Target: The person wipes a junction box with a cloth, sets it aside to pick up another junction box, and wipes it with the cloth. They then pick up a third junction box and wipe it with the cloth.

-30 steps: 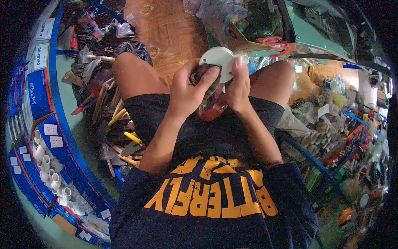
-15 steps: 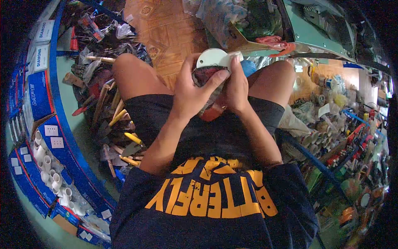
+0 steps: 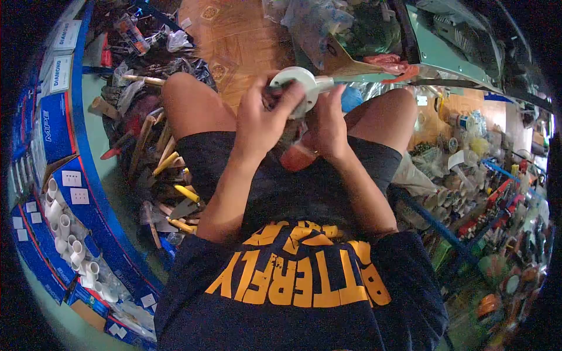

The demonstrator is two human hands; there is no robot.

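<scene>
A white round plastic fitting (image 3: 303,78) with a short side spout is held between my hands, above my lap. My left hand (image 3: 257,120) grips it from the left, thumb pressed across its face. A dark rag (image 3: 270,100) shows in part under those fingers. My right hand (image 3: 329,126) is curled at the right side of the fitting, just below the spout; its fingertips are partly hidden. The fitting is tilted, with its flat face and small holes turned up.
At left, a shelf holds blue boxes (image 3: 55,126) and white pipe fittings (image 3: 76,251). Wooden-handled tools and a yellow-handled trowel (image 3: 187,194) lie beside my leg. A cardboard box (image 3: 345,61) with plastic bags stands ahead. Packed goods (image 3: 445,169) crowd the right.
The fitting has turned, so its spout now points right and more of its face shows. My left thumb has moved up onto its face; less of the rag shows.
</scene>
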